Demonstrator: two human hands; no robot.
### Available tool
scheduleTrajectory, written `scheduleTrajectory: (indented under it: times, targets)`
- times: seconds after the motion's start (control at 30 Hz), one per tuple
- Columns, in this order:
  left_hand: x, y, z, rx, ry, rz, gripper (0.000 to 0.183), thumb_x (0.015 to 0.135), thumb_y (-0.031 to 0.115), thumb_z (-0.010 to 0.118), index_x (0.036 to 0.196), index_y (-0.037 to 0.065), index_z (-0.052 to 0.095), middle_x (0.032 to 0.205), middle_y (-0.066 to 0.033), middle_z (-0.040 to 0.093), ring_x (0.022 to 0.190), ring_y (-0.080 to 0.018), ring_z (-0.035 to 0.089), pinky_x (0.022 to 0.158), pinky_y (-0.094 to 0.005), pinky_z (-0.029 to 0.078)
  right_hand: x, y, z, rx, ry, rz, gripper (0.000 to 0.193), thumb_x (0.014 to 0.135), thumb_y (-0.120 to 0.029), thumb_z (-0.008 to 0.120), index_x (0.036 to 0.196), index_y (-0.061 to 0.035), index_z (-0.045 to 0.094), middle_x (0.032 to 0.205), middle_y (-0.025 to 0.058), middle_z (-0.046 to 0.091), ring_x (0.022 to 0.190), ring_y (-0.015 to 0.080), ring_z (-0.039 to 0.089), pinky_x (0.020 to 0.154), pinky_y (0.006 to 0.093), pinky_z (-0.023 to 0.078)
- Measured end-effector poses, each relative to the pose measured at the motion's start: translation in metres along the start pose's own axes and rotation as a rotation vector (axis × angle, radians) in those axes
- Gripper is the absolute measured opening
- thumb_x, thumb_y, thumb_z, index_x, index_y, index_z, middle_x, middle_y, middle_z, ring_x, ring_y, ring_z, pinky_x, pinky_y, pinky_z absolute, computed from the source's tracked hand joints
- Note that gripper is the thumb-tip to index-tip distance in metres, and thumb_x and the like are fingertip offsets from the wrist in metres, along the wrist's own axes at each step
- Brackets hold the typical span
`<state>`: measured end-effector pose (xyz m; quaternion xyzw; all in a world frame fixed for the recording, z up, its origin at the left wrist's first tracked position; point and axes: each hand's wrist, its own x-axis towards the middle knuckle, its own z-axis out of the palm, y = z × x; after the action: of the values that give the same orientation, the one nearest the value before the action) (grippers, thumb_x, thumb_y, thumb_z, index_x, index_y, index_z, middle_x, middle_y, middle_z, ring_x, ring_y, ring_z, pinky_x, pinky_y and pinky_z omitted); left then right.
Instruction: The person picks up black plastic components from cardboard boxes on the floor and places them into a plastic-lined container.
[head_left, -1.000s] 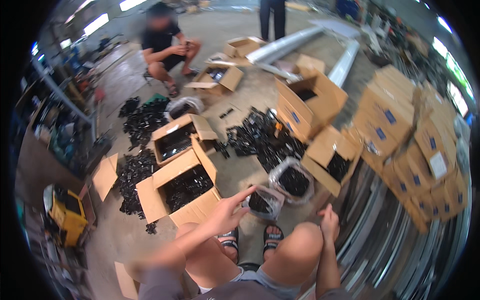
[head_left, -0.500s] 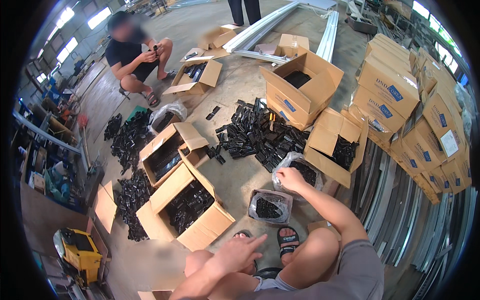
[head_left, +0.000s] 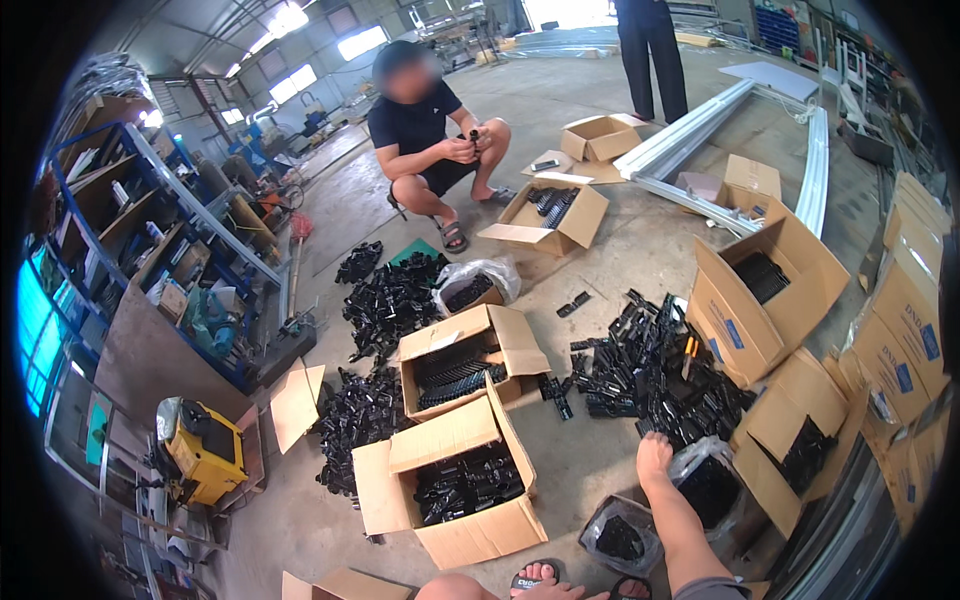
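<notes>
My right hand (head_left: 655, 457) reaches forward, its fingers curled together at the near edge of a loose pile of small black parts (head_left: 640, 375). Anything inside those fingers is too small to make out. Just right of that hand stands a clear plastic bag (head_left: 735, 470) filled with small black pieces. A small plastic-lined box (head_left: 592, 530) with similar pieces sits below the wrist. Only part of my left hand (head_left: 548, 592) shows at the lower edge, over my feet, with fingers stretched and apart and nothing visible in them.
Open cardboard boxes of black parts stand left (head_left: 450, 450) and right (head_left: 735, 330). A person (head_left: 420, 130) squats at the far side, handling a small black part. Another person's legs (head_left: 652, 60) stand behind, near a white frame (head_left: 690, 130). A yellow machine (head_left: 205, 455) is at left.
The view has swung left and up, shifting the scene right and down. My right hand has moved from over the plastic bag to the pile's edge. My left hand now sits lower, mostly out of view.
</notes>
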<state>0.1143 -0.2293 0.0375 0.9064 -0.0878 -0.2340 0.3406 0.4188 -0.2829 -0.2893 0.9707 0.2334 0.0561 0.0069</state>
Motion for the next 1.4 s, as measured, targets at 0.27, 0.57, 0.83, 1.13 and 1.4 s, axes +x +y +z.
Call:
scheduleTrajectory:
  times: [0.27,0.57,0.83,1.13,1.4]
  targets:
    - [0.006,-0.011,-0.015,-0.083,0.049,-0.076,0.066,0.093,0.024,0.071,0.151,0.018,0.04,0.133,-0.0117,0.061,0.104,-0.0252,0.064,0.102,-0.0431,0.041,-0.019,-0.011,-0.002,0.001,-0.002,-0.126,0.011,0.09,-0.016,0.057,0.094,-0.0076,0.064,0.091,0.0081,0.069,0.09,0.0234,0.068,0.072,0.0335,0.057]
    - [0.007,-0.008,-0.015,-0.114,0.076,-0.102,0.068,0.093,0.027,0.071,0.152,0.019,0.037,0.134,-0.0121,0.06,0.105,-0.0262,0.064,0.105,-0.0445,0.038,-0.019,-0.01,0.001,0.003,0.002,-0.009,0.012,0.092,-0.014,0.056,0.099,-0.0056,0.061,0.101,0.0097,0.061,0.093,0.0242,0.067,0.073,0.033,0.059]
    - [0.004,-0.011,-0.02,-0.133,0.089,-0.12,0.07,0.093,0.029,0.07,0.153,0.02,0.035,0.135,-0.0125,0.06,0.106,-0.0271,0.064,0.108,-0.0458,0.035,-0.019,0.008,-0.006,0.002,0.049,-0.231,0.012,0.089,-0.013,0.058,0.093,-0.005,0.065,0.097,0.0116,0.066,0.092,0.0267,0.067,0.079,0.0376,0.055]
    - [0.004,-0.01,-0.023,-0.153,0.081,-0.124,0.072,0.094,0.031,0.07,0.155,0.02,0.032,0.136,-0.0129,0.059,0.107,-0.0282,0.065,0.11,-0.0473,0.031,-0.012,0.011,-0.002,0.18,-0.037,-0.118,0.014,0.089,-0.01,0.056,0.095,-0.0023,0.066,0.102,0.0159,0.068,0.098,0.0296,0.066,0.084,0.0399,0.055]
    - [0.003,-0.014,-0.027,-0.178,0.071,-0.133,0.074,0.094,0.034,0.069,0.156,0.021,0.03,0.137,-0.0133,0.059,0.108,-0.0291,0.065,0.113,-0.0486,0.028,-0.012,0.009,0.001,0.127,-0.007,-0.091,0.017,0.09,-0.013,0.055,0.099,-0.0043,0.068,0.102,0.0127,0.067,0.1,0.0277,0.064,0.086,0.0404,0.051]
